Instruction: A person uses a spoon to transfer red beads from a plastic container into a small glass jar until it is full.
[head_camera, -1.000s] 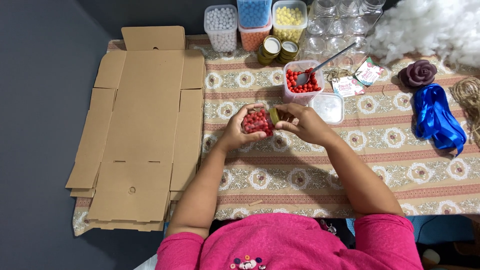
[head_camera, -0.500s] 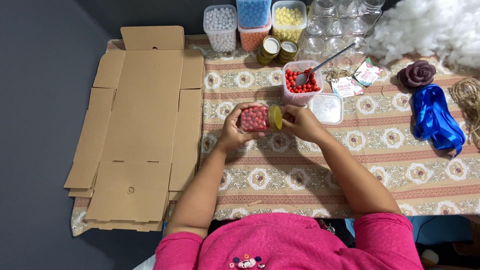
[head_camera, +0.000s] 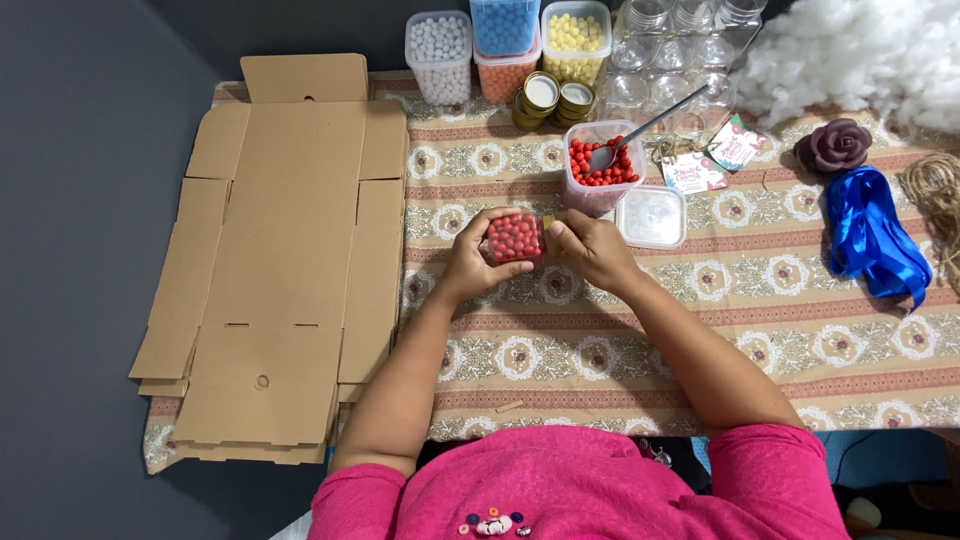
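Item: small clear jar of red beads (head_camera: 515, 237), being held on its side just above the patterned surface (head_camera: 760, 330).
Left hand (head_camera: 472, 262) is gripping the jar, right hand (head_camera: 590, 250) is closing on its gold lid (head_camera: 548, 226); a loosening lid risks spilling beads toward the flat cardboard box (head_camera: 275, 270).

Flat cardboard box (head_camera: 275, 270) lies on the desk's (head_camera: 800, 350) left side. Tubs of white (head_camera: 438, 42), blue (head_camera: 505, 25), yellow (head_camera: 575, 35) beads along the far edge, empty jars (head_camera: 680, 50) beside them. White stuffing (head_camera: 860, 55) far right; blue ribbon (head_camera: 875, 240) and twine (head_camera: 935, 195) below it.
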